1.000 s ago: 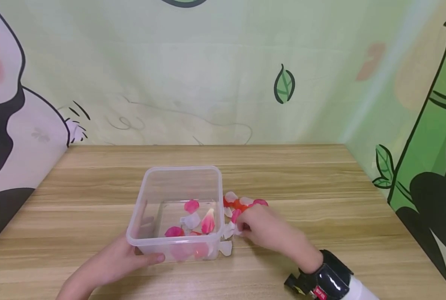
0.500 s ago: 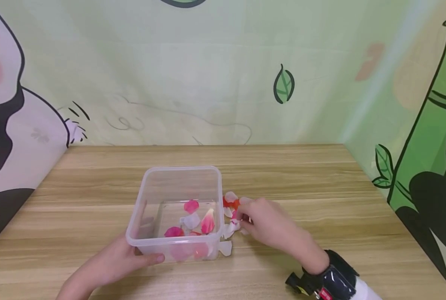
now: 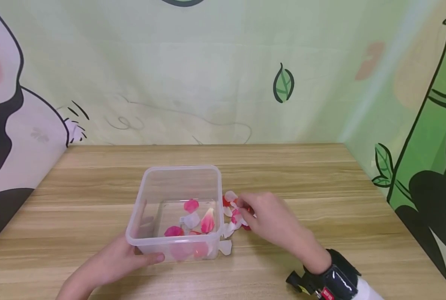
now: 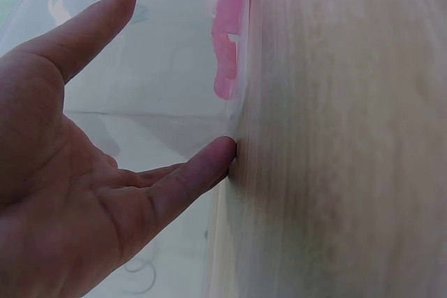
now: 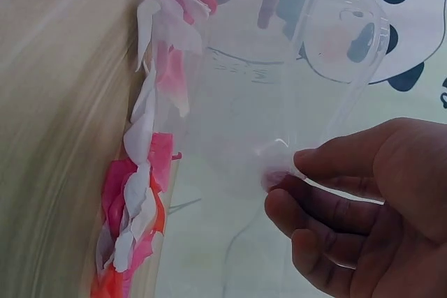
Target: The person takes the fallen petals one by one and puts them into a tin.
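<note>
The right hand [image 3: 268,218] pinches one pale petal [image 5: 276,165] between thumb and forefinger, just beside the clear box [image 3: 178,179] on the counter [image 3: 320,187]; it looks weightless, limp and easily creased, so a light fingertip grip at its edge suits.

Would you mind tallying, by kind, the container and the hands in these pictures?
Clear plastic container: 1
Hands: 2, the left hand against the container, the right hand pinching a petal
Total: 3
</note>
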A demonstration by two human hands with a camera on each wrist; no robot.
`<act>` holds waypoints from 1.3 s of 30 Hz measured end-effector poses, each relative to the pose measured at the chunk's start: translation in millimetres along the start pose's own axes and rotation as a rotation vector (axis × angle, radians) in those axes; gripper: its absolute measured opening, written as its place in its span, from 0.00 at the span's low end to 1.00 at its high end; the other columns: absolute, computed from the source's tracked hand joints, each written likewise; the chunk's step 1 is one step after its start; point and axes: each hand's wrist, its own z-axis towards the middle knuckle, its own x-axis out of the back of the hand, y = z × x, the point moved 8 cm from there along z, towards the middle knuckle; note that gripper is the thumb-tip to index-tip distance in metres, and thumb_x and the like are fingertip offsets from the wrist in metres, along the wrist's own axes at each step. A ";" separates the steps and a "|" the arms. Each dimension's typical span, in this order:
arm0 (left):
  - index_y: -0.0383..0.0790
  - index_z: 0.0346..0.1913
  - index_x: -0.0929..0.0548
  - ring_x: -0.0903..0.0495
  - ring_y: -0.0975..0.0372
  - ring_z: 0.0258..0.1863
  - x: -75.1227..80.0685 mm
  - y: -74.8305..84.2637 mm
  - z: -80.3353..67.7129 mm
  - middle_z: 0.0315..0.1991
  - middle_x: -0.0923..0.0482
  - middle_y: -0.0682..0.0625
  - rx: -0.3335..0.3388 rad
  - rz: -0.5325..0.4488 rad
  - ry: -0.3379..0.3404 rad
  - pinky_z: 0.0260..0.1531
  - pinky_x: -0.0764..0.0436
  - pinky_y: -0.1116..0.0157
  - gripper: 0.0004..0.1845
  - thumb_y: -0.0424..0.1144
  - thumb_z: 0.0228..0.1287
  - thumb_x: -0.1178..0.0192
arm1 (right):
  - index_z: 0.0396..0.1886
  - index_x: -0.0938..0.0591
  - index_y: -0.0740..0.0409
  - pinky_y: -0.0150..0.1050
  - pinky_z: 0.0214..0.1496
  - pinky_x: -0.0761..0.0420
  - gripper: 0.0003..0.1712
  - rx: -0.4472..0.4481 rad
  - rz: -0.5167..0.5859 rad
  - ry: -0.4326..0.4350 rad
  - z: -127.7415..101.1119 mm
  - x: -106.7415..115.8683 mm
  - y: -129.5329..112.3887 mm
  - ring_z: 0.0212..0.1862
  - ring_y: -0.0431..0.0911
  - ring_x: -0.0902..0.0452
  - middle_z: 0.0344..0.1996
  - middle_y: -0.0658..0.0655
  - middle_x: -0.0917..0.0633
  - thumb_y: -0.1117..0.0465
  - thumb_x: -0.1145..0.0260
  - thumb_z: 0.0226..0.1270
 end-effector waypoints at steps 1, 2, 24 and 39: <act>0.55 0.84 0.68 0.27 0.44 0.60 0.2 0.2 0.0 0.71 0.35 0.30 -0.002 0.003 0.003 0.52 0.22 0.63 0.68 0.47 0.58 0.22 | 0.36 0.14 0.55 0.30 0.23 0.28 0.03 0.003 -0.001 0.004 -0.1 0.3 0.1 0.22 0.34 0.31 0.22 0.43 0.20 0.67 0.29 0.67; 0.55 0.84 0.68 0.27 0.44 0.60 0.3 0.3 -0.1 0.70 0.35 0.30 -0.004 0.006 0.004 0.52 0.22 0.63 0.68 0.47 0.58 0.22 | 0.37 0.15 0.56 0.30 0.22 0.30 0.02 0.004 -0.002 0.007 -0.1 0.7 0.2 0.21 0.34 0.33 0.21 0.42 0.22 0.67 0.30 0.68; 0.57 0.84 0.67 0.25 0.46 0.56 0.5 2.8 -1.3 0.68 0.33 0.30 -0.014 0.009 0.009 0.48 0.21 0.63 0.66 0.46 0.59 0.22 | 0.42 0.13 0.56 0.30 0.18 0.32 0.05 -0.041 -0.019 0.002 0.5 4.5 4.0 0.17 0.33 0.34 0.19 0.43 0.22 0.66 0.29 0.67; 0.56 0.84 0.68 0.26 0.45 0.59 -0.1 1.3 -2.2 0.69 0.34 0.29 -0.007 0.014 0.010 0.50 0.22 0.63 0.68 0.46 0.58 0.22 | 0.37 0.11 0.57 0.34 0.35 0.18 0.09 0.161 0.007 0.314 -5.4 28.3 -27.2 0.36 0.42 0.19 0.35 0.50 0.13 0.67 0.20 0.59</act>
